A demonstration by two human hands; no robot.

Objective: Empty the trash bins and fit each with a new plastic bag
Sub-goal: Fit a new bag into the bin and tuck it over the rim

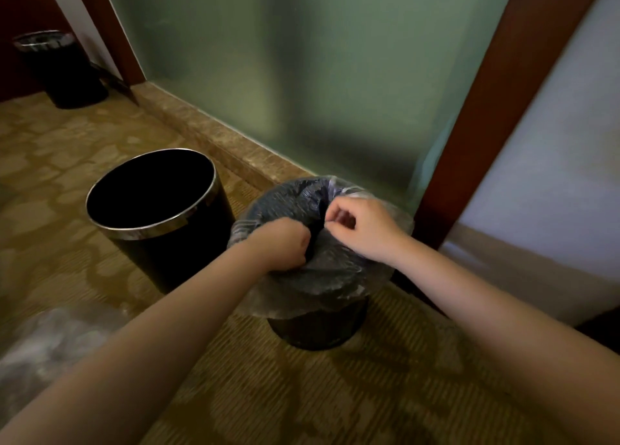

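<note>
A black trash bin (315,330) stands on the carpet near the glass wall, with a clear plastic bag (335,286) draped over its mouth and down its sides. My left hand (281,243) grips the bag at the bin's near-left rim, fingers curled into the plastic. My right hand (359,226) pinches the bag near the far-right rim. To the left stands a second black bin (174,243) with a chrome rim, open and with no bag in it. A third bin (63,72) with a bag over its rim stands at the far left by a dark wall.
A frosted glass panel (302,75) in a dark wooden frame (496,115) rises behind the bins above a stone sill (214,135). A crumpled clear bag (50,347) lies on the carpet at the lower left. A pale wall (553,162) is on the right.
</note>
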